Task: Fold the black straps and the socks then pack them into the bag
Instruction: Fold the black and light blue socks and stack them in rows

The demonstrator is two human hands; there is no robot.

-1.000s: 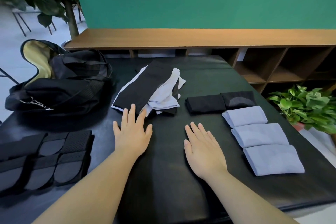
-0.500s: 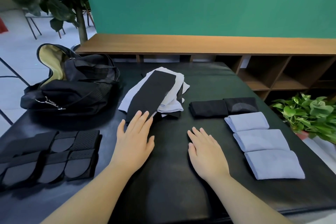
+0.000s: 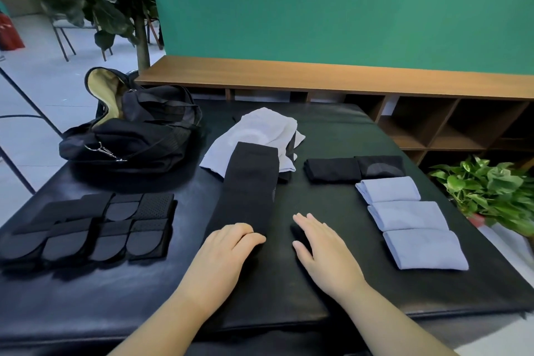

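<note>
A long black sock [image 3: 248,191] lies stretched toward me from the pile of unfolded pale and black socks [image 3: 260,130]. My left hand [image 3: 225,251] grips its near end with curled fingers. Just to the right, my right hand [image 3: 323,248] rests flat on the black table [image 3: 332,124] and holds nothing. Two folded black socks [image 3: 332,169] and three folded pale blue socks [image 3: 407,215] lie in a row at the right. Folded black straps [image 3: 95,225] lie at the left. The open black bag [image 3: 135,136] sits at the back left.
A low wooden shelf unit [image 3: 433,130] runs behind and to the right of the table. A potted green plant [image 3: 491,191] stands off the table's right edge. A tall leafy tree [image 3: 141,23] stands behind the bag.
My left hand curled its fingers on the black sock and pulled it off the pile toward me, so it now lies stretched out. My right hand stayed flat on the table.
</note>
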